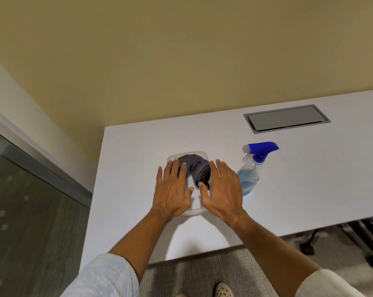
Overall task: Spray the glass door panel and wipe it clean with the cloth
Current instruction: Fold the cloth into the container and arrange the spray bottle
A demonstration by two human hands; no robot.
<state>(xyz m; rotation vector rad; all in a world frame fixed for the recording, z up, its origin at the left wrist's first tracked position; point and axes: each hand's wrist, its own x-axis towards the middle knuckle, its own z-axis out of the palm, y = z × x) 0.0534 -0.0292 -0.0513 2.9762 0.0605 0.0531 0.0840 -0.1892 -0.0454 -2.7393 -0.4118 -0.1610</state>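
**Hands over the tub, cloth not yet taken**

While both hands hover spread above the tub, neither grips anything: the left hand lies flat with straight fingers over the tub's left side, and the right hand lies the same way over its right side, thumb tip near the cloth. Whether the palms actually touch the rim is hard to tell from this angle.

To do this step well, I would judge it best to steady the tub with one hand and pinch the cloth at its rolled end with the other, lifting straight up so the light plastic does not slide on the smooth table.

As for containers, the clear tub holds only the dark cloth, bunched toward its far end, the near part bare. Just to its right stands the bottle, blue trigger on top, with pale blue liquid filling roughly its lower part. Farther back, a closed hatch sits flush in the table.

Off to the left, the glass door waits, well apart from both tools.
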